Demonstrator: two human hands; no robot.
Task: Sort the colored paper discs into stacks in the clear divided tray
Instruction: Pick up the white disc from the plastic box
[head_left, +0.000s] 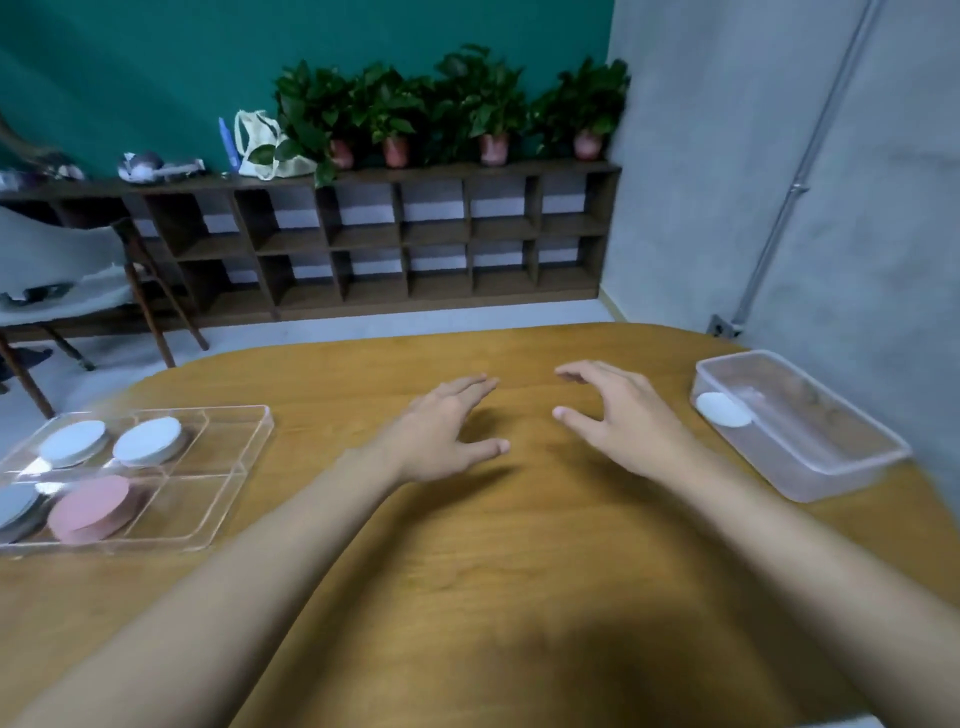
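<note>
The clear divided tray (228, 452) lies at the table's left. It holds two pale blue-white disc stacks (72, 442) (148, 440) in its far compartments, a pink stack (91, 508) in a near one and a grey stack (15, 506) at the frame's edge. Its right-hand compartments hold nothing. A single white disc (723, 409) leans in the near end of a clear plastic tub (826, 467) at the right. My left hand (447, 431) and my right hand (618, 415) hover over the bare middle of the table, fingers spread, holding nothing.
The wooden table (493, 545) has a rounded far edge. Beyond it stand a low dark cubby shelf (389, 239) topped with potted plants, a chair (67, 280) at the left, and a grey wall at the right.
</note>
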